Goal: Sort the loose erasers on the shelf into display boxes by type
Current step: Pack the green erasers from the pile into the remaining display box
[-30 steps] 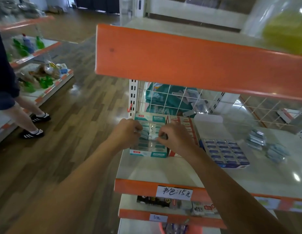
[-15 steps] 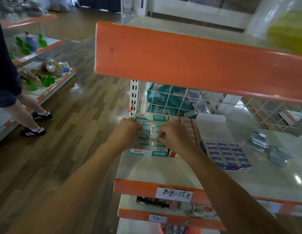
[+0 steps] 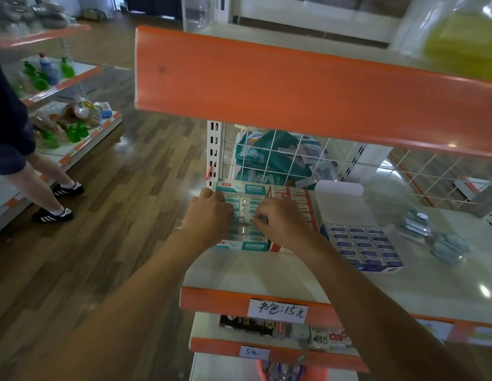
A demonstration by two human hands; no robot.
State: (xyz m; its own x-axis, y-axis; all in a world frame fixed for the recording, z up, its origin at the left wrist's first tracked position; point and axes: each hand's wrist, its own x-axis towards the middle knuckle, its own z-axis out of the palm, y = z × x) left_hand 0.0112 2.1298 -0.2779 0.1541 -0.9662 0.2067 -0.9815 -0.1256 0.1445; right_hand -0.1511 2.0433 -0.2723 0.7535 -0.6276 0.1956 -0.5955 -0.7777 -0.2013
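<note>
The teal display box [image 3: 254,188] sits at the back left corner of the middle shelf [image 3: 266,270], in the centre of the frame, and is filled with rows of teal erasers [image 3: 246,206] in clear wrap. Both hands reach into it from below. The left hand [image 3: 209,213] lies over the box's left column with its fingers curled down onto the erasers; whether it grips one cannot be told. The right hand [image 3: 283,221] has its fingertips bent together, pinching at one of the teal erasers in the middle column.

Touching the teal box on its right is a red display box [image 3: 304,200], partly covered by the right hand. Further right, just beside it, stands a blue display box [image 3: 363,246] with three columns of blue-labelled erasers. At the right edge of the frame, loose erasers [image 3: 416,226] lie in two small heaps on the bare shelf, apart from the boxes.

A handwritten price tag [image 3: 277,310] hangs on the shelf's orange front edge. Behind the boxes is a white wire grid [image 3: 294,158] with a teal bag [image 3: 275,149] behind it. An orange-edged upper shelf [image 3: 294,86] crosses the top of the frame. At the left edge a person's legs in black shoes [image 3: 53,214] stand on the wooden floor [image 3: 115,215].
</note>
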